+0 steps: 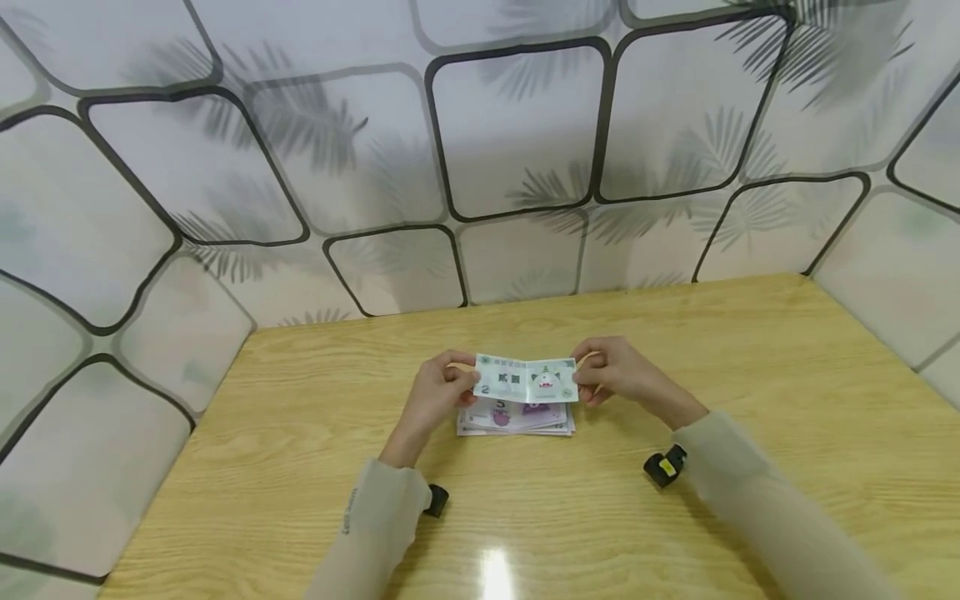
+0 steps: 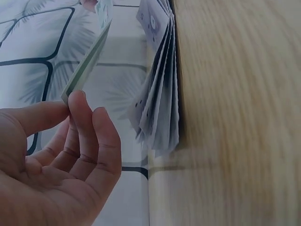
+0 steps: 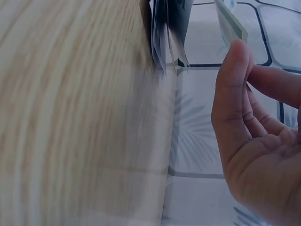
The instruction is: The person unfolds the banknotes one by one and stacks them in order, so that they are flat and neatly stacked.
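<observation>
A pale green play banknote (image 1: 525,379), marked with a 2 and a cartoon face, is stretched out above a stack of purple play banknotes (image 1: 517,417). My left hand (image 1: 438,387) pinches its left end between thumb and finger. At the opposite end, my right hand (image 1: 611,371) pinches the note the same way. A crease runs down the note's middle. In the left wrist view, the green note (image 2: 89,63) is apart from the stack (image 2: 162,80), whose loose edges fan out. The right wrist view shows only a corner of the note (image 3: 233,23) above the fingertips.
The stack lies on a wood-grain table (image 1: 315,467). Behind the table stands a patterned wall covering (image 1: 517,133) with dark outlines and leaf prints, which continues along both sides. A black wrist device (image 1: 663,467) sits by the right sleeve, another (image 1: 436,501) by the left.
</observation>
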Demonstrator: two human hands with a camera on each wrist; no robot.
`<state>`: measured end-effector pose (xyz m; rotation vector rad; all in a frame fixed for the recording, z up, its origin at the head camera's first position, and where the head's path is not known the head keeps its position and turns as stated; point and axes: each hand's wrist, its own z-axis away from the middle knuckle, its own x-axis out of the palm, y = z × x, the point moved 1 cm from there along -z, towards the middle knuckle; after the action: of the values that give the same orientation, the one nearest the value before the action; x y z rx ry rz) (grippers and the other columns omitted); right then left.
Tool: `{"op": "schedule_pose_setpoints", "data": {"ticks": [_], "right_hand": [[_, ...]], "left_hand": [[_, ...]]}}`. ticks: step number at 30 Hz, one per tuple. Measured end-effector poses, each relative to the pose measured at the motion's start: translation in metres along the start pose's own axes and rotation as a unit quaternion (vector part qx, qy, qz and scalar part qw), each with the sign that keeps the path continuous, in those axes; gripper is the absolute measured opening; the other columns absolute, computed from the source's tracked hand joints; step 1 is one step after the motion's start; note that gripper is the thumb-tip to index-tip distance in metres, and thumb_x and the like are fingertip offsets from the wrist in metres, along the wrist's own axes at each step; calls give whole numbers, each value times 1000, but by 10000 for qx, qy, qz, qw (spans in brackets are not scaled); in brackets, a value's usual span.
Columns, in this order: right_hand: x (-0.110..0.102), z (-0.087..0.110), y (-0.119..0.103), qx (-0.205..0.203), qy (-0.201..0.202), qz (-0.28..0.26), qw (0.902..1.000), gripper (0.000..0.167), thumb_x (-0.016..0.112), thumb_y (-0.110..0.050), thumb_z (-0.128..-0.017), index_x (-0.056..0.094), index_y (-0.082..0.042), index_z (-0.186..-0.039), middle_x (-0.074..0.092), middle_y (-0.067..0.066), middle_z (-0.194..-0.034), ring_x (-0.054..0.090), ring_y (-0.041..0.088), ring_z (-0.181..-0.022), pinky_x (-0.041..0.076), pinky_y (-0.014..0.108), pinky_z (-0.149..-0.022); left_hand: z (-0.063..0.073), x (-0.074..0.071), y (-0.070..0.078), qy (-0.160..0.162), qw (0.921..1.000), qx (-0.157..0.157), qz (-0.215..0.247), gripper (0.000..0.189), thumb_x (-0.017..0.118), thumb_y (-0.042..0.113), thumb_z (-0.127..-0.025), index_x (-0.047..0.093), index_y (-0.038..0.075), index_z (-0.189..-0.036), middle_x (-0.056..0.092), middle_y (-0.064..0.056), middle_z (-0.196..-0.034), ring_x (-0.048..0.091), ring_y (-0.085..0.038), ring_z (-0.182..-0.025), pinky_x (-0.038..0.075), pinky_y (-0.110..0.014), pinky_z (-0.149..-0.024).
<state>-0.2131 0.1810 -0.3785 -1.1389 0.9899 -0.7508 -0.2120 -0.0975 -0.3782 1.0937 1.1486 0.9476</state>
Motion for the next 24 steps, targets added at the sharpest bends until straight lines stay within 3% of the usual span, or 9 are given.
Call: {"op": "schedule_pose_setpoints", "data": {"ticks": [8, 17, 20, 24], "right_hand": [[7, -3, 2, 99, -93, 45, 9999, 25, 60, 9, -94, 50, 15, -115, 63, 6, -68, 62, 13, -60, 61, 31, -60], [10, -5, 5, 155, -407, 304, 9986, 21, 59, 10, -94, 54, 16, -113, 65, 8, -70, 63, 14, -60, 61, 32, -59], [10, -6, 3, 85, -383, 755, 9964, 25, 61, 6, -94, 56, 16, -116, 64, 6, -68, 58, 12, -56, 56, 27, -53], [11, -7, 0, -49, -103, 1567, 9876, 33, 65, -3, -95, 58, 16, -122, 61, 6, -67, 47, 10, -51, 40, 22, -45]], "left_hand": [[2, -6, -7, -123, 9985, -40, -526, 19, 64, -4, -96, 64, -7, -115, 64, -8, -73, 59, -13, -57, 54, -25, -57], [3, -8, -10, -257, 9929, 63, -1159, 18, 64, -6, -95, 67, -8, -112, 68, -12, -74, 62, -14, -61, 59, -31, -62], [4, -10, -7, -255, 9904, 181, -1347, 17, 65, -4, -95, 68, -7, -112, 66, -10, -75, 62, -17, -62, 58, -32, -61], [6, -13, -3, -327, 9837, 496, -1697, 17, 67, -2, -95, 69, -6, -112, 66, -8, -80, 64, -24, -68, 55, -31, -60]]}}
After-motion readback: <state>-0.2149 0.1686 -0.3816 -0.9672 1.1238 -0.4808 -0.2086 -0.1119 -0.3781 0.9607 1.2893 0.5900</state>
